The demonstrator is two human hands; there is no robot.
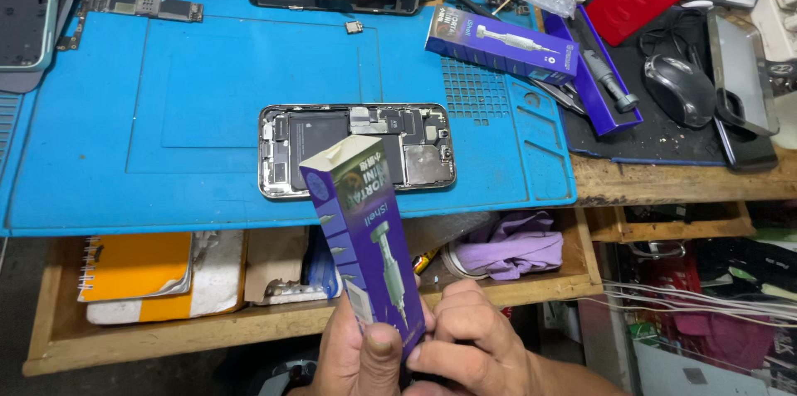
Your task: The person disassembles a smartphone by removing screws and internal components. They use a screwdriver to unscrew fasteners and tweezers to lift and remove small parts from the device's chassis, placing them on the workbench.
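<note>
A purple screwdriver box (pixel 363 230) stands tilted in front of me, its top end up over the blue mat. My left hand (pixel 355 356) grips its lower end with the thumb on the front face. My right hand (pixel 475 348) pinches the box's bottom right corner. Behind it an opened phone (pixel 357 147) lies flat on the blue work mat (pixel 166 114), its insides showing.
A second purple box (pixel 501 44) lies at the mat's right, beside an open box tray with a screwdriver (pixel 608 80), a mouse (pixel 678 89) and a phone (pixel 741 80). An open wooden drawer (pixel 315 313) holds an orange notebook (pixel 133 267) and lilac cloth (pixel 510 246).
</note>
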